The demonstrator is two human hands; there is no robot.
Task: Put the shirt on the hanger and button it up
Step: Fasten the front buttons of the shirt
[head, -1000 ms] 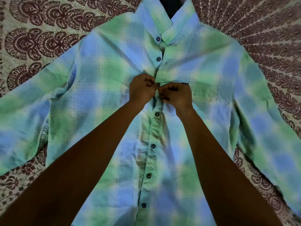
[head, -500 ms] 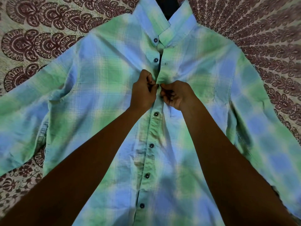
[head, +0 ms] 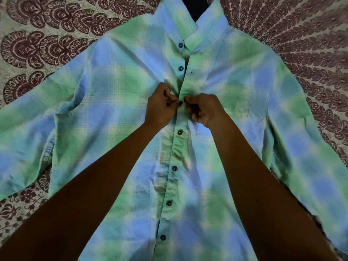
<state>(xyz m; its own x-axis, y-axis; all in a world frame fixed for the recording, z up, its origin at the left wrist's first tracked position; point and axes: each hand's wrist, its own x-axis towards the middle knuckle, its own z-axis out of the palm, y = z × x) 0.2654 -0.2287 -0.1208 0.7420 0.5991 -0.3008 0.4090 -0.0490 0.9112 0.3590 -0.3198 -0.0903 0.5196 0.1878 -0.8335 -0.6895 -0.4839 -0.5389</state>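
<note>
A green and blue plaid shirt (head: 113,102) lies front up on the bed, sleeves spread to both sides. A dark shape (head: 194,6) shows inside the collar; I cannot tell whether it is the hanger. My left hand (head: 160,106) pinches the button edge of the placket at chest height. My right hand (head: 204,110) pinches the buttonhole edge right beside it, fingertips almost touching. Several buttons below my hands are fastened down the placket. The two buttons (head: 180,68) above my hands sit apart from the other edge, which gapes slightly there.
A cream bedspread (head: 47,44) with maroon paisley print lies under the shirt on all sides. My forearms cross the lower shirt front. The right sleeve (head: 320,176) runs toward the frame's right edge.
Both hands stay at the same chest button; the fingers have shifted slightly on the placket edges. The view has drifted a little, so the shirt sits marginally lower.
</note>
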